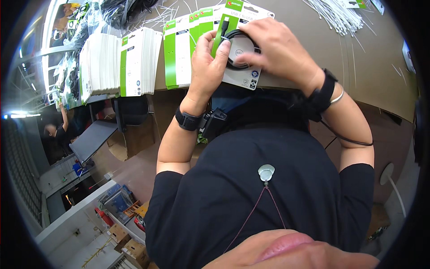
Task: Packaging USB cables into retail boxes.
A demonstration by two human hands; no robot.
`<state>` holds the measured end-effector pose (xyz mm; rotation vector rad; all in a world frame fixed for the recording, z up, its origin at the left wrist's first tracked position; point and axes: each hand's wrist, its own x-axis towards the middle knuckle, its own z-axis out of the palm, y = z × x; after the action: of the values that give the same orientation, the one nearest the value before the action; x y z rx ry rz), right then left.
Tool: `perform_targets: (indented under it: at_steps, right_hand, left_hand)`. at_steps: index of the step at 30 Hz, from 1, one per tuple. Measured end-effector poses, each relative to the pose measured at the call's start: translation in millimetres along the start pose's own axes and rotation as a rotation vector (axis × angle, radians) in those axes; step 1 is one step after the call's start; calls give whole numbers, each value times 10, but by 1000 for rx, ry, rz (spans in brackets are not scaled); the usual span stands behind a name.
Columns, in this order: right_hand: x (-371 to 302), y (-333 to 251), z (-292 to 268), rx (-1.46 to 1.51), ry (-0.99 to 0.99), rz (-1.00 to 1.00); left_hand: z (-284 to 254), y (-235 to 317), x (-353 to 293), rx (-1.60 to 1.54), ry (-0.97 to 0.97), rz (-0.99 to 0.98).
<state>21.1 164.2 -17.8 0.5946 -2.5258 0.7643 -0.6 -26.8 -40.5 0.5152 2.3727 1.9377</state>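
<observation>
A black coiled cable lies against the front of a white and green retail card, its straight plug pointing up. A short white tie crosses the cable near the plug. My left hand is closed on the card's left edge, its thumb pressed over the cable by the tie. Over the coil's right side is my right hand, its blurred thumb spread away from the fingers. Those fingertips touch the coil's upper right; nothing shows gripped between thumb and fingers.
Stacks of similar cards stand left of my hands on the brown table. Bagged black cables lie farther left. White ties are heaped at the far right. A chair stands at left; another person is beyond it.
</observation>
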Motion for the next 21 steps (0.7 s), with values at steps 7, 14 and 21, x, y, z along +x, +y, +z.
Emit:
perform_targets:
  at_steps: [7, 14, 21]
  right_hand:
    - [-11, -237, 53, -65, -113, 45]
    - [15, 182, -148, 546, 124, 173]
    - [-234, 342, -190, 1149, 228, 284]
  left_hand:
    - [-41, 16, -10, 69, -61, -22]
    - [-63, 234, -57, -369, -38, -121]
    - [-125, 489, -126, -834, -287, -270]
